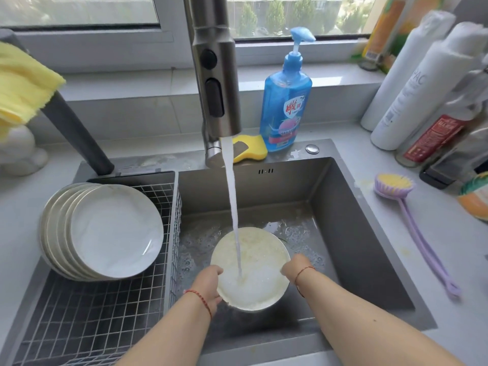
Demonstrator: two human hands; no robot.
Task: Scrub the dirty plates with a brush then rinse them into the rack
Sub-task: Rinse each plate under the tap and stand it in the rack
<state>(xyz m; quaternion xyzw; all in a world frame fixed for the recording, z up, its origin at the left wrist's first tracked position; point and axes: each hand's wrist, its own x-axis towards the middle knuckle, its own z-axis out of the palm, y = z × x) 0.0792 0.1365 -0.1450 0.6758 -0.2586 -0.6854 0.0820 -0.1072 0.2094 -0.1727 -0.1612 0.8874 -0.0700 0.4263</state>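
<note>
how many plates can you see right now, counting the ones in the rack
7: six stacked on edge in the wire rack, frontmost plate, and one plate held by both hands under the running water in the sink. More may hide behind the stack.

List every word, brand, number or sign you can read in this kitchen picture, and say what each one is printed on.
"PAC": grey letters running up the white spray can, perhaps part of a longer word.
Blue soap bottle: red characters on its label, too blurred to read.
Red-labelled bottle: print too small to read.
Orange-and-green bottle on the windowsill: label blurred.
Nothing else carries text.
</note>
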